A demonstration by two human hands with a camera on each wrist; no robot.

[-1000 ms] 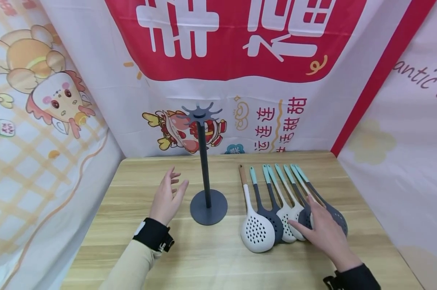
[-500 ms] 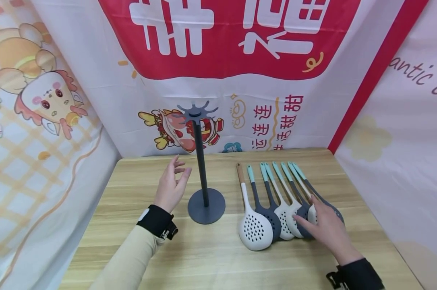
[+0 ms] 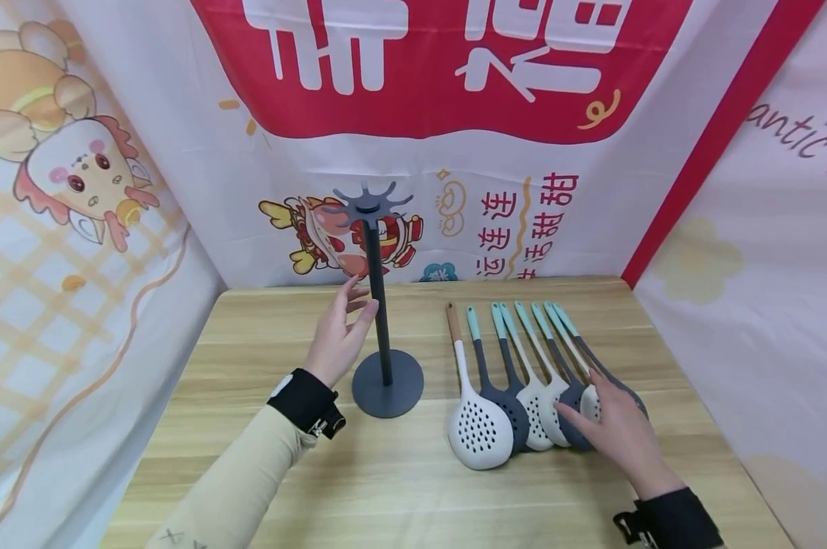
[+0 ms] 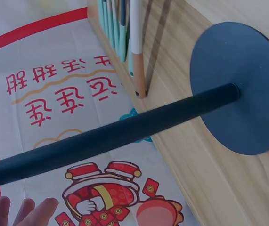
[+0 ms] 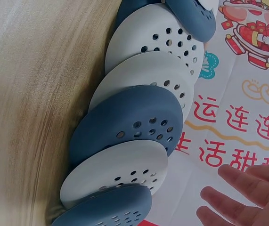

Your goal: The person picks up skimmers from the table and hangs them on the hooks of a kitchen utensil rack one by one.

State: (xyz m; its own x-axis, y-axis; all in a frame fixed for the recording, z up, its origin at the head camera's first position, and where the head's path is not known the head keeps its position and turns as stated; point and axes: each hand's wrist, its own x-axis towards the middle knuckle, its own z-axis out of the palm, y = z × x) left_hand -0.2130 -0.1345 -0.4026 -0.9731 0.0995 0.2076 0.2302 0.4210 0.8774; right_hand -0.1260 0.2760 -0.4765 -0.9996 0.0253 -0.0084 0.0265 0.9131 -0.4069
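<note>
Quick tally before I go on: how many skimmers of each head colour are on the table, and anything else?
White-headed skimmers: 4
Dark blue-grey-headed skimmers: 3
Dark utensil stand: 1
Total: 8

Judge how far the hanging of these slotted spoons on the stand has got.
Nothing looks done: the hooks atop the dark stand are bare, and all seven slotted spoons lie overlapped on the wooden table. In hand: the left hand is open beside the pole, and the right hand rests on the rightmost spoon bowls. Every spoon remains unhung.
</note>
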